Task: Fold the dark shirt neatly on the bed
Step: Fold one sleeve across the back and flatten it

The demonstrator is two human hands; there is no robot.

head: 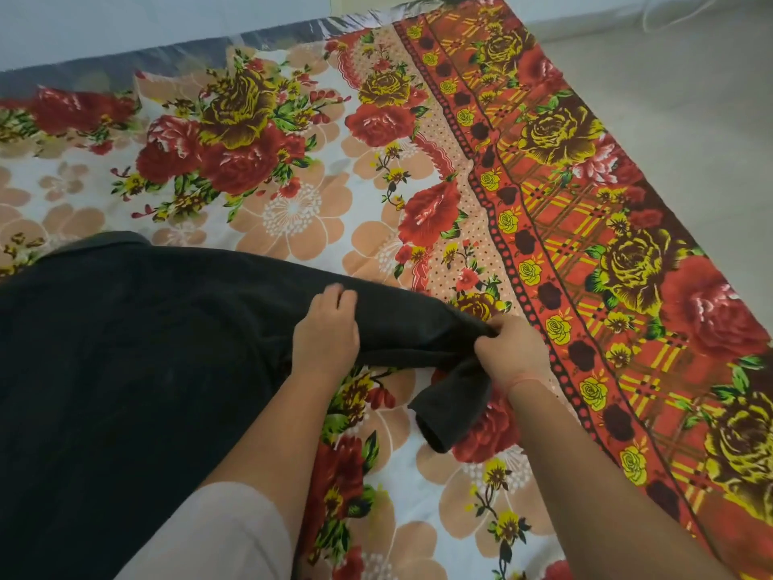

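1. Currently, right hand [512,353] pinches the sleeve [410,324] near its end, fingers closed tight on a bunch of fabric. The cuff [447,416] droops below the pinch.
2. Left hand [326,334] curls over the same sleeve nearer the body, likely to pin the fold line.
3. Tension between both hands holds the sleeve taut, so it should fold inward cleanly.
4. Dark shirt [125,370] lies spread across the lower left of the frame on the floral bed sheet [293,161]. Its body is not yet folded.

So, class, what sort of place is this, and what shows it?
Probably a bedroom at home: a floral bedsheet covers a wide flat surface, a dark shirt is spread on it, and a pale floor runs alongside.
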